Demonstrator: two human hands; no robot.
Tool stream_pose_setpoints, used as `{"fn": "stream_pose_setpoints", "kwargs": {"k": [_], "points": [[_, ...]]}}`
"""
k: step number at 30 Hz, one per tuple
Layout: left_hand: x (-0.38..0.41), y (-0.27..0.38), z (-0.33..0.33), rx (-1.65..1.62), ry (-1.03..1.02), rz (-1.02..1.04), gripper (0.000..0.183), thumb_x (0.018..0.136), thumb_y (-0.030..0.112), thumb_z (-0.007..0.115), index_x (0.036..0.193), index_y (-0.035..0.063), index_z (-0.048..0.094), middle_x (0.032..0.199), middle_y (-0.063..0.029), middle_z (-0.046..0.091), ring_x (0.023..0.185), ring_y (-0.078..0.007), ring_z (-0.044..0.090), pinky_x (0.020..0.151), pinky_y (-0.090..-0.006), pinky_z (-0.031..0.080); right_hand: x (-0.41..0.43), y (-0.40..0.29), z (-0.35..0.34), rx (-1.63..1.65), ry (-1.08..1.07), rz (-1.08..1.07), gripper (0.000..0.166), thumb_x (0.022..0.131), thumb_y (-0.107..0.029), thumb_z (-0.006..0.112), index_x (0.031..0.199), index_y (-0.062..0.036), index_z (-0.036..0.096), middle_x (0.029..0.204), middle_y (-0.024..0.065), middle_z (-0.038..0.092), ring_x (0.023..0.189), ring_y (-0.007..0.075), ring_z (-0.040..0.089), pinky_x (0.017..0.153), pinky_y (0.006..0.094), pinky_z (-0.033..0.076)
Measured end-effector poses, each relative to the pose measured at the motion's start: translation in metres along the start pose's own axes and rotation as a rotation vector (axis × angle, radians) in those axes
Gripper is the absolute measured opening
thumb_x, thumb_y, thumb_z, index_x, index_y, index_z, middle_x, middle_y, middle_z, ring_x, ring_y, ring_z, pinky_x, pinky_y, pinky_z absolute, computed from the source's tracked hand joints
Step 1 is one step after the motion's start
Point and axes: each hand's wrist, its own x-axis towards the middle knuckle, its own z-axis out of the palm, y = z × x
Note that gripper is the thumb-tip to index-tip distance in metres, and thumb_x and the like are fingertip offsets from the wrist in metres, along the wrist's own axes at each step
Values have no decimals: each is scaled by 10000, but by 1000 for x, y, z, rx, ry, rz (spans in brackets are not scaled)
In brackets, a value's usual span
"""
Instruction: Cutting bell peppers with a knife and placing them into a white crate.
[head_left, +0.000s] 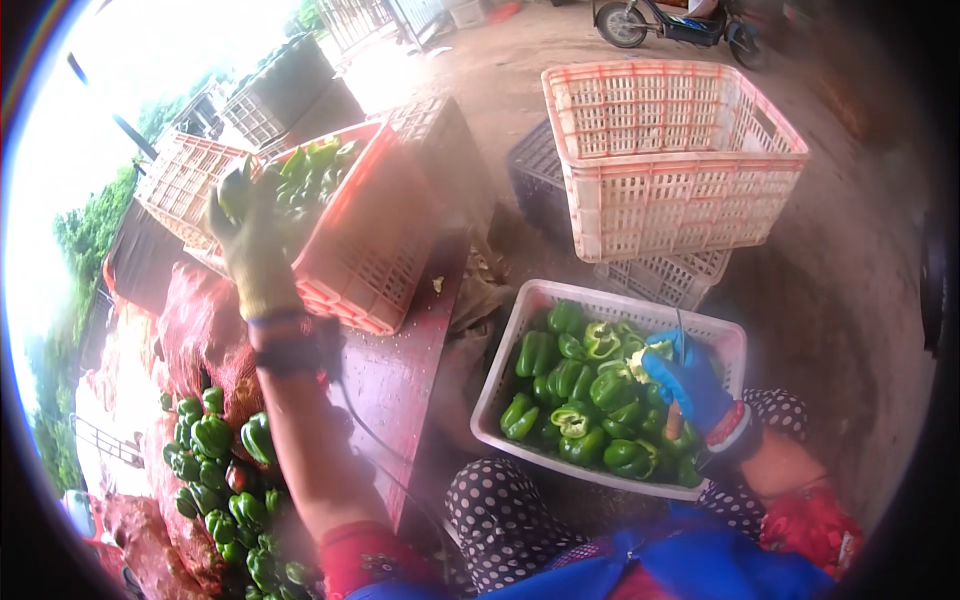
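My left hand (259, 251), in a pale knit glove, is raised at the edge of an orange-red plastic crate (375, 232) of green peppers (311, 176). Its fingers are around a green bell pepper (236, 193), partly hidden by the glove. In a blue glove, my right hand (694, 382) grips a knife with a wooden handle (673, 422), its thin blade pointing up. A pale pepper core (643, 364) is at the fingertips of that hand. Below it, a white plastic basket (491, 397) holds whole and cut green bell peppers (570, 379).
An empty pinkish crate (682, 199) stands on other crates beyond the basket. Left of me is a red board (394, 379), with a cable across it. Loose peppers (214, 439) lie by red mesh sacks (199, 315). A parked electric scooter (679, 30) is farther off.
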Motion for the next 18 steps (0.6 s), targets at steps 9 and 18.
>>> {"fn": "stream_pose_setpoints", "kwargs": {"k": [9,18], "points": [[74,-96,15,1739,-603,198,554,962,396,487,1456,146,466,1470,-185,495,1304,-391,523,1096,-499,400,10,-3,8,-141,-40,64,347,944,-241,729,1193,-39,594,982,68,673,838,115,639,729,282,539],[71,-168,83,1543,-312,612,452,1013,259,452,1429,89,500,1474,-143,523,1267,-309,565,1056,-451,443,23,63,-9,-178,-115,-323,440,968,-427,657,1244,-90,594,1047,117,683,954,215,661,869,374,528]]}}
